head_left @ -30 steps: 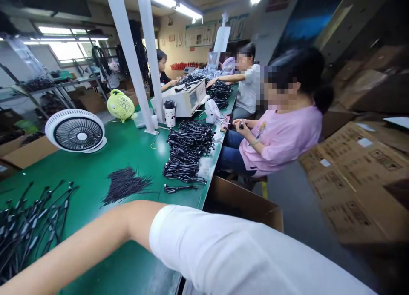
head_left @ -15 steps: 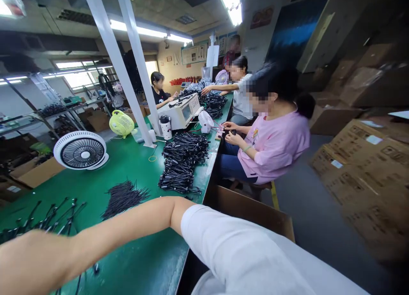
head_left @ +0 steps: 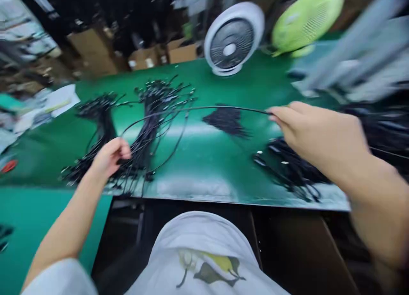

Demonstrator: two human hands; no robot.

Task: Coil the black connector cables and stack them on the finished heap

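A thin black cable (head_left: 223, 108) stretches in an arc above the green table between my two hands. My right hand (head_left: 326, 137) pinches one end of it between thumb and fingers. On the other side the cable bends down to my left hand (head_left: 110, 156), whose fingers are curled closed at it; motion blur softens the exact grip. Under and beside my left hand lies a bundle of black cables (head_left: 148, 116), its strands fanned out loosely. Another cable bundle (head_left: 105, 120) rests to its left. Below my right hand sits a pile of coiled black cables (head_left: 294, 167).
A small heap of black ties (head_left: 225, 119) lies mid-table on the green table (head_left: 198, 158). Along the back stand a white fan (head_left: 229, 39) and a yellow-green fan (head_left: 306, 22). Papers (head_left: 60, 101) are at the left, and grey posts (head_left: 354, 44) rise at the right.
The view has swung left and down from the co-workers to the table before me. Both hands now show, with a cable between them; earlier only a blurred hand and forearm reached left.
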